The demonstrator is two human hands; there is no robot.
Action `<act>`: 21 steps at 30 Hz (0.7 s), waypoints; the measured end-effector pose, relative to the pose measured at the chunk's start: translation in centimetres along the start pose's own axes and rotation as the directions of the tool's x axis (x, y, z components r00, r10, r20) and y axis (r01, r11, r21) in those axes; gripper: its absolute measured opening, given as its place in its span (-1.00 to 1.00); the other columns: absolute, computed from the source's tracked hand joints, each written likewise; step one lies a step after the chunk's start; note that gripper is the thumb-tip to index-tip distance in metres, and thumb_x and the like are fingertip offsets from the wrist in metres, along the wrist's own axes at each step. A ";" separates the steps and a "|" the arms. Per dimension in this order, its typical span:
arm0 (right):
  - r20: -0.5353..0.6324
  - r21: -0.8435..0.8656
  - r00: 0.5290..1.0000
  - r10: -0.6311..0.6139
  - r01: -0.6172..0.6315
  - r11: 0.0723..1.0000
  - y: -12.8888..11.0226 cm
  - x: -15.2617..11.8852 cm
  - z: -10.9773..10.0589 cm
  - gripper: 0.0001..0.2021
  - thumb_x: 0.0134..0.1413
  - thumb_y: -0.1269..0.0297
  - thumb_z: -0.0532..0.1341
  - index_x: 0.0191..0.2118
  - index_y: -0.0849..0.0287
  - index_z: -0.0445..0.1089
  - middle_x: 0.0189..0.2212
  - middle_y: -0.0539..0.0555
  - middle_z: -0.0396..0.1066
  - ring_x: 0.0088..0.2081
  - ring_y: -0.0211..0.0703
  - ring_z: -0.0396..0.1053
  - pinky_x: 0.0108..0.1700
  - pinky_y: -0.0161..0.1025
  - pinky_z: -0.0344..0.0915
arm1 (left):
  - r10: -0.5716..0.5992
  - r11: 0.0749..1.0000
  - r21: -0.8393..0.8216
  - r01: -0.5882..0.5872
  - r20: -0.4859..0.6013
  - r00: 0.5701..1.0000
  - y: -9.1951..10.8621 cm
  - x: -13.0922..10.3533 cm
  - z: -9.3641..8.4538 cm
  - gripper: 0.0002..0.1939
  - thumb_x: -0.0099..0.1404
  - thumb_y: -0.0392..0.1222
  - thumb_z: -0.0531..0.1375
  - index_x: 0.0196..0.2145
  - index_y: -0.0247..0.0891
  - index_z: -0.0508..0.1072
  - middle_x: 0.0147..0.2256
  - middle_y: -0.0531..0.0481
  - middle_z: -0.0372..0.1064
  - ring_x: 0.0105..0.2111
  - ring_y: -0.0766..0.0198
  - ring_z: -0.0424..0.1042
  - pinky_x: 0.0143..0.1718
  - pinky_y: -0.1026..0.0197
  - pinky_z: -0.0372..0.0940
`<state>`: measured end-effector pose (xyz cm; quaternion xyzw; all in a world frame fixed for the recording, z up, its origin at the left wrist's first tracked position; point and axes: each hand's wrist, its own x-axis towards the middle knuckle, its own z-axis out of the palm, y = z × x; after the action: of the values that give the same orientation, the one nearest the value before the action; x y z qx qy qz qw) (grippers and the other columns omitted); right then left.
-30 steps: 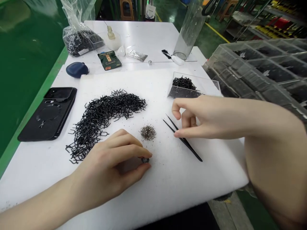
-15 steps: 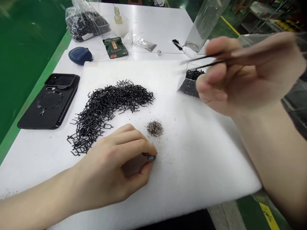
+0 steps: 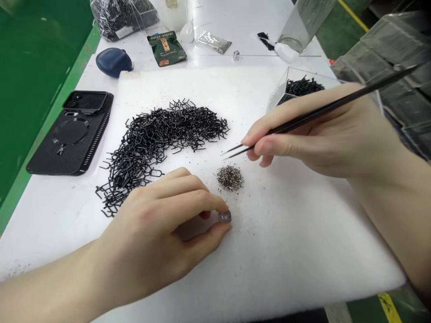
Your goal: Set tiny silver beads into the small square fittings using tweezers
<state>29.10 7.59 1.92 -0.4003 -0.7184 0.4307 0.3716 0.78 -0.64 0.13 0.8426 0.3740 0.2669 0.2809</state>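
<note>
Between thumb and forefinger, my left hand (image 3: 164,229) pinches a small grey metallic part (image 3: 225,216) over the white foam pad (image 3: 286,251). My right hand (image 3: 316,130) holds black tweezers (image 3: 313,112) like a pen, their two thin tips slightly apart and pointing left. Just below the tips lies a small pile of tiny shiny brown and silver bits (image 3: 230,178). A curved heap of black bent wire-like pieces (image 3: 161,134) spreads over the pad behind my left hand. Partly hidden by my right hand, a clear box (image 3: 278,92) holds more black pieces.
A black phone (image 3: 72,134) and a dark blue rounded object (image 3: 113,62) lie at the left. Farther back are a bag of black pieces (image 3: 123,18), a green packet (image 3: 166,48), a small clear bag (image 3: 213,41), a clear cube (image 3: 236,55) and a clear cylinder (image 3: 303,24).
My right hand has come down and left from above the clear box, bringing the tweezer tips near the small pile. My left hand still pinches the grey part. The view has shifted slightly.
</note>
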 end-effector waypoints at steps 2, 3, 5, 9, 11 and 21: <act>-0.076 -0.021 0.997 -0.034 0.032 0.999 -0.2 -0.2 0.1 -0.84 0.20 0.20 0.79 -0.27 -0.12 0.86 -0.30 -0.03 0.80 -0.32 0.01 0.78 -0.29 -0.10 0.78 | -0.009 1.000 -0.022 0.008 -0.024 1.000 -0.1 -0.1 0.1 -0.86 0.61 -0.33 0.38 -0.09 -0.09 0.70 -0.28 0.15 0.65 -0.29 0.31 0.55 -0.25 0.26 0.48; -0.097 -0.030 0.995 -0.036 0.034 0.999 -0.3 -0.3 0.1 -0.84 0.20 0.25 0.78 -0.25 -0.12 0.86 -0.25 -0.03 0.82 -0.27 0.05 0.80 -0.24 -0.07 0.81 | -0.019 1.000 -0.024 0.018 -0.027 0.999 -0.2 -0.2 0.2 -0.87 0.60 -0.31 0.39 -0.09 -0.08 0.70 -0.28 0.15 0.65 -0.29 0.31 0.56 -0.26 0.25 0.48; -0.087 -0.046 0.996 -0.018 0.014 0.999 -0.7 -0.3 0.2 -0.83 0.20 0.24 0.78 -0.26 -0.12 0.85 -0.24 -0.03 0.82 -0.22 0.07 0.81 -0.17 -0.03 0.83 | -0.031 0.999 -0.015 0.031 -0.027 0.999 -0.3 -0.4 0.3 -0.89 0.60 -0.29 0.39 -0.09 -0.07 0.69 -0.28 0.15 0.65 -0.29 0.29 0.57 -0.27 0.22 0.48; 0.045 -0.085 0.999 0.007 -0.003 0.996 -1.2 -0.1 0.3 -0.70 0.21 -0.01 0.78 -0.38 -0.08 0.76 -0.41 -0.03 0.72 -0.36 -0.03 0.74 -0.35 -0.11 0.69 | -0.014 1.000 0.004 0.015 -0.043 0.999 -0.2 -0.5 0.2 -0.90 0.61 -0.27 0.38 -0.10 -0.06 0.68 -0.29 0.15 0.63 -0.30 0.29 0.56 -0.28 0.21 0.47; 0.078 -0.092 0.997 0.020 -0.013 0.996 -1.3 -0.1 0.2 -0.68 0.26 -0.05 0.75 -0.37 -0.08 0.76 -0.45 -0.04 0.70 -0.43 -0.08 0.69 -0.43 -0.14 0.61 | -0.045 0.999 -0.014 0.044 -0.037 0.998 0.1 -0.3 0.0 -0.89 0.61 -0.27 0.38 -0.09 -0.04 0.68 -0.28 0.17 0.64 -0.31 0.30 0.57 -0.25 0.22 0.50; 0.135 -0.068 0.990 0.044 -0.035 0.997 -0.9 0.0 0.3 -0.78 0.17 0.12 0.78 -0.35 -0.14 0.79 -0.35 -0.06 0.78 -0.33 -0.04 0.73 -0.26 -0.08 0.74 | -0.112 0.990 -0.078 0.114 0.033 0.993 0.6 0.2 -0.6 -0.86 0.53 -0.30 0.42 -0.15 -0.04 0.70 -0.31 0.17 0.64 -0.35 0.32 0.58 -0.25 0.21 0.56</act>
<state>28.61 7.26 2.63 -0.3961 -0.7479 0.4405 0.2995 0.78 -0.68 0.93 0.8119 0.4059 0.2532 0.3344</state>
